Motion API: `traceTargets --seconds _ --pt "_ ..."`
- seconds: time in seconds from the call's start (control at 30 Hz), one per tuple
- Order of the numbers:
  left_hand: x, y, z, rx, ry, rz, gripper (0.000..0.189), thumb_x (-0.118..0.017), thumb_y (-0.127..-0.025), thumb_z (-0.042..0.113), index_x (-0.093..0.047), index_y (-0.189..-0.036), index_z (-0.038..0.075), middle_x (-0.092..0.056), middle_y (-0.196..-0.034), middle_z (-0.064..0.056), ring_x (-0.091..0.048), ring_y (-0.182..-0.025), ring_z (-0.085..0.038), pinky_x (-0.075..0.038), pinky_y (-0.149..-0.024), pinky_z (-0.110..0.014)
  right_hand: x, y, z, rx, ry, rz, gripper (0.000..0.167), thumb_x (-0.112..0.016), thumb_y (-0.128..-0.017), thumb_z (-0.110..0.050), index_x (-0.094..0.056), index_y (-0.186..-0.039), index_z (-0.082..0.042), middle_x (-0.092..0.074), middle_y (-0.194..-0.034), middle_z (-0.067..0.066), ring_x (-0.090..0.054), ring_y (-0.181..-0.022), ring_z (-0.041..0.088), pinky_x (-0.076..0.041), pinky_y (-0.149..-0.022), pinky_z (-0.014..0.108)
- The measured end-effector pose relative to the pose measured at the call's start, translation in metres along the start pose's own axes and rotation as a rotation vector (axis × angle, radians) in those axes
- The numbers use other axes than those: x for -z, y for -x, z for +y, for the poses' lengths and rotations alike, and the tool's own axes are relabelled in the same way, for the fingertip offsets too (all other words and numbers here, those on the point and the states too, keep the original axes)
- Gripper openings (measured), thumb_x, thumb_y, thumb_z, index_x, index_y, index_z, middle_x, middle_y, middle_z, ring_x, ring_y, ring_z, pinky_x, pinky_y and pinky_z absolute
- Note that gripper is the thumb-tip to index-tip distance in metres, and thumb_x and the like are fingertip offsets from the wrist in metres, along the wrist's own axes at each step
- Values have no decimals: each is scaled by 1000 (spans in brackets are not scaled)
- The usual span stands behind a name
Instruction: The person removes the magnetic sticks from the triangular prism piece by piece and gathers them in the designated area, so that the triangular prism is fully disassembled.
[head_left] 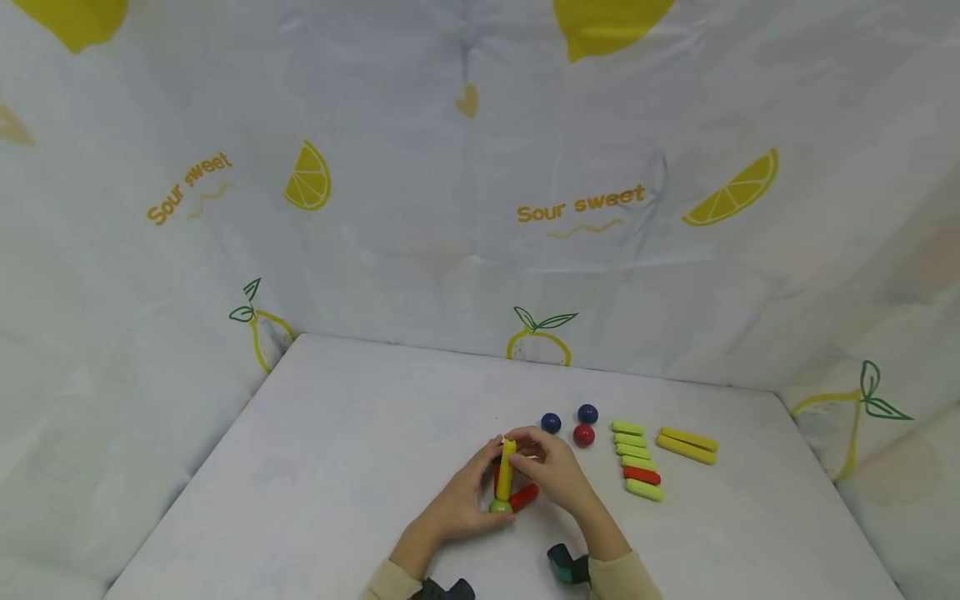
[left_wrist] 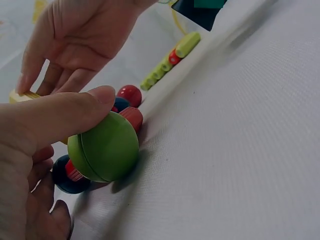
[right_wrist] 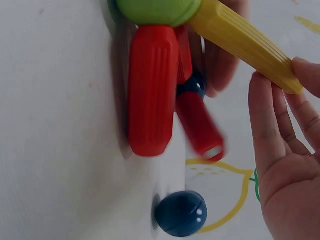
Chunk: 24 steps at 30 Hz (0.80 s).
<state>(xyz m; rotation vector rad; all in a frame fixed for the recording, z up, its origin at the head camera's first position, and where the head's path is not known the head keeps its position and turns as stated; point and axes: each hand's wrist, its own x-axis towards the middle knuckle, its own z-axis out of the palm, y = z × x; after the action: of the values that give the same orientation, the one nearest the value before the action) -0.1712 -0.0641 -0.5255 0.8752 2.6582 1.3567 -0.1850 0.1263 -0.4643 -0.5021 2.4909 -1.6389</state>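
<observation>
My left hand (head_left: 459, 502) grips a green ball (left_wrist: 107, 145), its thumb on the ball and its other fingers behind. A yellow rod (head_left: 506, 473) rises from that ball. With thumb and fingertips, my right hand (head_left: 558, 471) pinches the rod's upper end. Down at table level a red rod (right_wrist: 154, 90) extends from the green ball. Behind it, in the right wrist view, a dark blue ball (right_wrist: 198, 86) sits between two more red pieces, one of them a tilted red rod (right_wrist: 202, 130). My left fingers partly hide this side.
Beyond my right hand lie two dark blue balls (head_left: 551, 423) and a red ball (head_left: 583, 435). Farther right is a row of several light green rods (head_left: 633, 451) with one red rod (head_left: 642, 475) among them. Two yellow rods (head_left: 686, 446) lie beside it. A lemon-print cloth (head_left: 420, 275) hangs behind.
</observation>
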Motion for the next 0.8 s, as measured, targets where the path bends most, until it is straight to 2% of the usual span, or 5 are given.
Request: traceTargets --seconds 0.17,0.27,0.5,0.8 --pt "0 0 2 18 -25 -9 88 -74 -77 43 -29 -147 16 -26 -156 -7 -29 -142 -24 -33 -111 -48 8 3 1 -48 -49 8 27 -66 -89 -20 -58 -109 -5 -63 -108 14 -67 -92 20 -57 -80 23" --pt "-1 0 2 17 -38 -3 85 -74 -77 43 -32 -146 14 -26 -156 -8 -28 -143 -25 -33 -111 -49 10 5 3 -60 -98 -4 29 -65 -89 -19 -56 -111 -1 -61 -108 17 -68 -92 20 -57 -81 24" --pt "-3 1 1 22 -29 -11 69 -71 -80 39 -45 -138 13 -25 -157 -7 -26 -143 -25 -32 -112 -50 12 6 10 -146 -233 18 33 -65 -90 -19 -54 -114 1 -63 -108 18 -67 -91 17 -56 -81 21" --pt "-1 0 3 42 -43 -17 66 -69 -81 42 -47 -137 15 -27 -156 -4 -29 -142 -23 -33 -111 -49 13 7 21 -212 -386 48 39 -65 -90 -21 -51 -116 4 -62 -102 12 -63 -93 18 -55 -86 24"
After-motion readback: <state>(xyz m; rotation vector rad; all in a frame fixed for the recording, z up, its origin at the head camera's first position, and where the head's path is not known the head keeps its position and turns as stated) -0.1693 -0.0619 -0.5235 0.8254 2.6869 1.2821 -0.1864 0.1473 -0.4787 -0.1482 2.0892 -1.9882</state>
